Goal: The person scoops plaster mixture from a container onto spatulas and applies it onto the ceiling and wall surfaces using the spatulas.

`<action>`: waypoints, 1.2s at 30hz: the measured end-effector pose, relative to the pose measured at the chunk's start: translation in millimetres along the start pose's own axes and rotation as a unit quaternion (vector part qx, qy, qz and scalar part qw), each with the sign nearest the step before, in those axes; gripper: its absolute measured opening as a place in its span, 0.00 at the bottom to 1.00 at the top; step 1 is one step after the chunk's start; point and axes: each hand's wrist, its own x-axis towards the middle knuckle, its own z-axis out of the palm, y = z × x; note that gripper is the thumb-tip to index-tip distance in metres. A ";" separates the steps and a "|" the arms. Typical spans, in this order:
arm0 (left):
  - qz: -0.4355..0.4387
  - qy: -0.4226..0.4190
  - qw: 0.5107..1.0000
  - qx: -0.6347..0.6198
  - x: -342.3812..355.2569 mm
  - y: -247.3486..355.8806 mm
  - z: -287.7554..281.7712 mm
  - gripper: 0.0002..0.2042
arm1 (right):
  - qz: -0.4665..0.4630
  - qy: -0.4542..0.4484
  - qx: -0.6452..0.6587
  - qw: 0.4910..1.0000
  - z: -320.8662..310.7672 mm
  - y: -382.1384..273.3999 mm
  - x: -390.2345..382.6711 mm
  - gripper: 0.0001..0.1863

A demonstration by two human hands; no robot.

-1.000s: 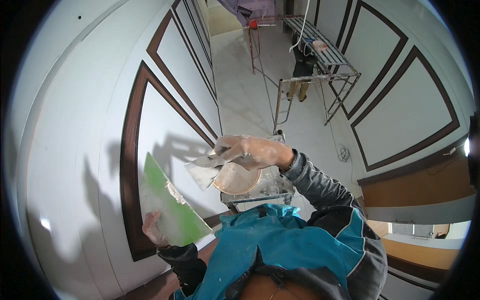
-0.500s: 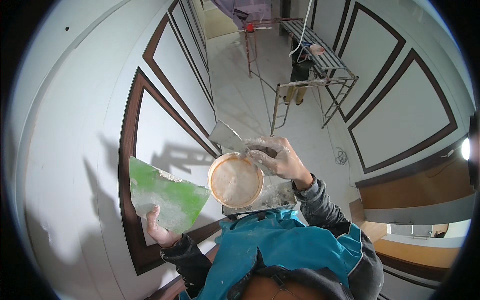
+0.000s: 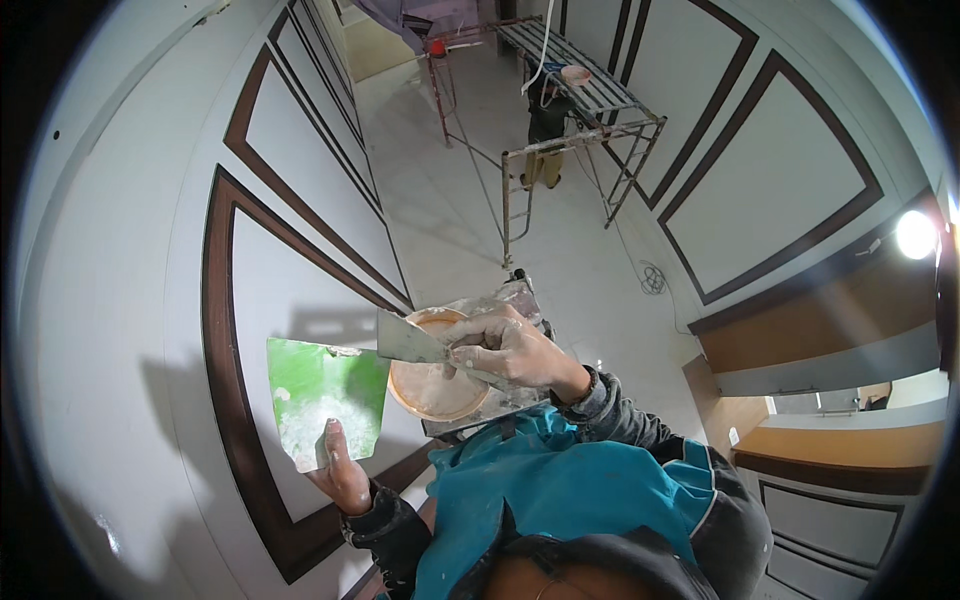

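My left hand (image 3: 342, 474) grips the lower edge of a green putty board (image 3: 330, 385), thumb on its face. White putty smears the board, with a thin bead along its top edge. Coated with dried putty, my right hand (image 3: 512, 345) pinches a wide putty knife (image 3: 408, 338). Its flat blade points left, close to the board's upper right corner; whether they touch I cannot tell. Beneath the knife, a round tub (image 3: 435, 395) with an orange-brown rim holds pale putty. The tub rests on a putty-spattered platform (image 3: 515, 300), partly hidden by my right hand and arm.
White wall panels with dark wood trim (image 3: 218, 270) stand close on my left. Ahead is a metal scaffold (image 3: 585, 75), a person (image 3: 545, 130) beside it. A coiled cable (image 3: 653, 280) lies on the floor. At right are a bright lamp (image 3: 916, 235) and wooden cabinets (image 3: 830, 320).
My right hand has moved the putty knife down and left, from beyond the tub to beside the board. My left hand has turned the board more upright. The whole view has shifted.
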 end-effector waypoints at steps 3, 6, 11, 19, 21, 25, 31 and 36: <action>-0.002 0.022 0.999 -0.043 -2.3 -9.4 -12.5 0.22 | -0.055 -0.012 -0.031 0.998 0.4 2.6 2.0 0.13; -0.010 0.038 0.998 0.045 0.1 -26.0 -17.9 0.20 | -0.029 0.009 0.009 0.999 -3.1 4.6 -5.1 0.16; 0.016 -0.022 0.999 0.026 -11.9 4.7 -2.7 0.13 | 0.084 -0.034 0.048 0.995 3.0 -6.9 -6.2 0.18; 0.121 -0.155 0.960 0.199 -12.7 24.2 -7.5 0.13 | -0.042 -0.072 -0.031 0.996 21.3 10.4 13.0 0.14; 0.143 -0.164 0.954 0.205 -9.7 22.5 -8.8 0.15 | -0.083 -0.093 -0.091 0.988 26.6 3.1 14.5 0.12; 0.148 -0.198 0.927 0.282 -11.9 34.0 -19.4 0.20 | -0.048 -0.153 -0.059 0.985 32.5 7.8 17.5 0.12; 0.161 -0.127 0.883 0.423 -31.2 9.9 -69.8 0.19 | 0.062 -0.117 0.308 0.942 45.0 34.9 5.0 0.20; 0.013 -0.008 0.974 0.227 -61.3 3.8 -108.4 0.11 | -0.010 -0.265 0.339 0.903 135.1 -18.9 40.3 0.20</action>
